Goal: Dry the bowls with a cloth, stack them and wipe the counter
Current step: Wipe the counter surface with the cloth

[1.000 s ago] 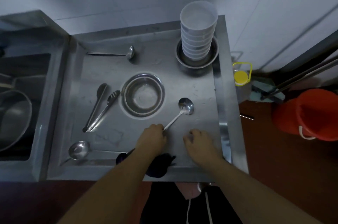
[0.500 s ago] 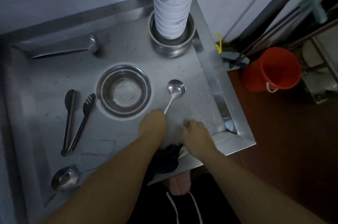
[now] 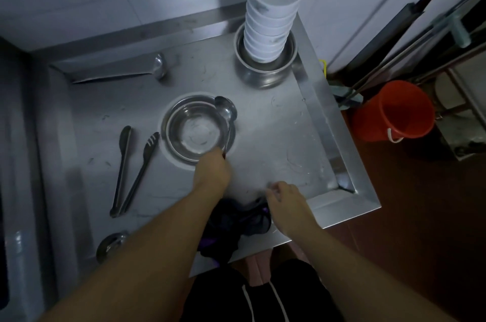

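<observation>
A tall stack of white bowls [image 3: 271, 19] stands in a steel bowl [image 3: 265, 72] at the counter's far right corner. A wide steel bowl [image 3: 194, 129] sits mid-counter. My left hand [image 3: 211, 172] grips the handle of a ladle [image 3: 225, 111], whose scoop lies over the wide bowl's right rim. My right hand [image 3: 285, 198] rests on the steel counter [image 3: 284, 137] with curled fingers at the edge of a dark cloth [image 3: 236, 224]. The cloth lies bunched at the counter's front edge, between my forearms.
Tongs [image 3: 134, 172] lie left of the wide bowl. A second ladle [image 3: 157, 66] lies at the back and a third ladle [image 3: 110, 245] at the front left. A red bucket [image 3: 394, 111] stands on the floor to the right.
My left hand has swung the ladle left, so its scoop now lies over the wide bowl's rim instead of on the bare counter. My right hand has stayed by the cloth.
</observation>
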`<state>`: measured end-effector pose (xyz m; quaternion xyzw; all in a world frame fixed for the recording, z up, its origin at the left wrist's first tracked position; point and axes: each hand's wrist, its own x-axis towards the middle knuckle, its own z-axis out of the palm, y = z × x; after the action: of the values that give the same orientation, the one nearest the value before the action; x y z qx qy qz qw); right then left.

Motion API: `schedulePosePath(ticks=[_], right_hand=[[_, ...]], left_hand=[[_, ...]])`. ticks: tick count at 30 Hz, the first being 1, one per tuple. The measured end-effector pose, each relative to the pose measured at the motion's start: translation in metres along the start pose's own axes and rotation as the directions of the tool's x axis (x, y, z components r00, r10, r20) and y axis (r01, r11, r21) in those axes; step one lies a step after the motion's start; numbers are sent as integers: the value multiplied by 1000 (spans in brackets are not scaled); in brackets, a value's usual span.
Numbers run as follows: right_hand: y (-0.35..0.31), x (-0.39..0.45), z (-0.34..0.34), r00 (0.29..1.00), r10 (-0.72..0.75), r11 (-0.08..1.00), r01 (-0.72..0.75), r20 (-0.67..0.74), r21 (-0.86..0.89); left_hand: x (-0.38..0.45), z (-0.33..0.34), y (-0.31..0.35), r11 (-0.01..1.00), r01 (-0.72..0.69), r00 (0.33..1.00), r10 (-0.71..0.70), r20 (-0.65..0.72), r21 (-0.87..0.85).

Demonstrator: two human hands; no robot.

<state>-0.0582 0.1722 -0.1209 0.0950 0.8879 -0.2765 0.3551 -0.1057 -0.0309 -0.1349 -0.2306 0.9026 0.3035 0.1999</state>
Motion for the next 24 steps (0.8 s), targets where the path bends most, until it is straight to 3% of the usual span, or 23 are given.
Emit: schedulePosePath(ticks=[6, 14, 18, 24], right_hand=[[-13, -3, 12, 999, -33, 999, 33, -4, -15], [-28, -3, 12, 995, -94, 993, 92, -16, -68], [-37, -2, 16, 989, -144, 983, 140, -26, -121], [-52, -1, 34, 972, -232, 947, 221, -21, -234]], left_hand=[[4, -26, 3, 994, -25, 987, 8, -159, -106], [2, -85, -25, 998, -48, 966, 35, -255, -46], [-23, -100, -75, 988, -51, 978, 80, -195, 147], [-60, -85, -152, 935, 25, 999, -37, 28, 354]])
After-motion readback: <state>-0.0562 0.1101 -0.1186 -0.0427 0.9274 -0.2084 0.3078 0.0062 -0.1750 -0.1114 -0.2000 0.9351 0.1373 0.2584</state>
